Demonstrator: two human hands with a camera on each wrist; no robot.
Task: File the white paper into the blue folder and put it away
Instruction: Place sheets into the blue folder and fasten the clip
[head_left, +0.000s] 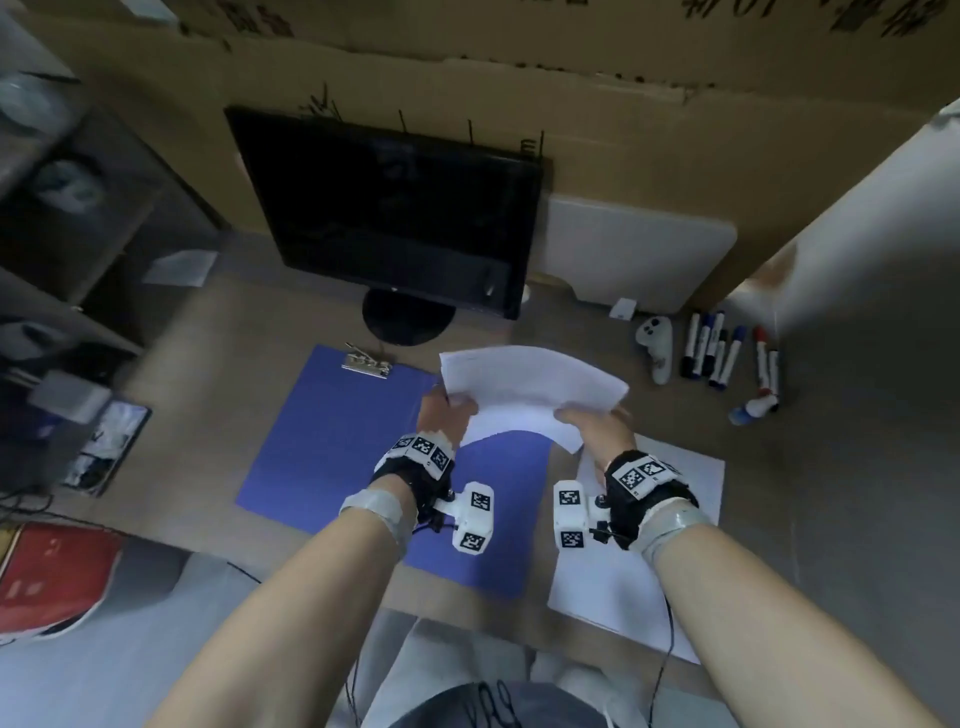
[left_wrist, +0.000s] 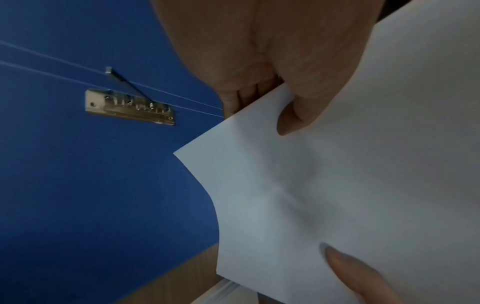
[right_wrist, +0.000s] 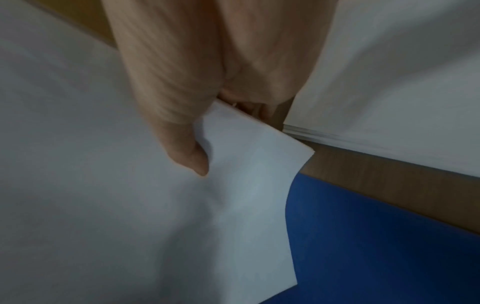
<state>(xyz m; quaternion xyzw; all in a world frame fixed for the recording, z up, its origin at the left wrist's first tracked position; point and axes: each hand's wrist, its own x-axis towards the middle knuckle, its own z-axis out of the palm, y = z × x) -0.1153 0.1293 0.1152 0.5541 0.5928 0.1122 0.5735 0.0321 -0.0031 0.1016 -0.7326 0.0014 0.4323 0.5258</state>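
Observation:
The blue folder (head_left: 332, 447) lies open and flat on the desk, its metal clip (head_left: 366, 362) at the far edge. A white sheet of paper (head_left: 530, 384) is held bowed in the air above the folder's right half. My left hand (head_left: 447, 410) pinches the sheet's left near corner, thumb on top (left_wrist: 291, 115). My right hand (head_left: 592, 431) pinches its right near corner, thumb on top (right_wrist: 187, 152). The folder (left_wrist: 91, 185) and clip (left_wrist: 130, 107) show under the paper (left_wrist: 350, 174) in the left wrist view. The paper (right_wrist: 103, 185) fills the right wrist view over the folder (right_wrist: 376, 246).
A stack of white paper (head_left: 639, 561) lies to the right of the folder, also (right_wrist: 402, 82). A black monitor (head_left: 395, 218) stands behind. Several markers (head_left: 717, 353) and a white controller (head_left: 657, 348) lie at the right. Dark shelves (head_left: 62, 260) stand at the left.

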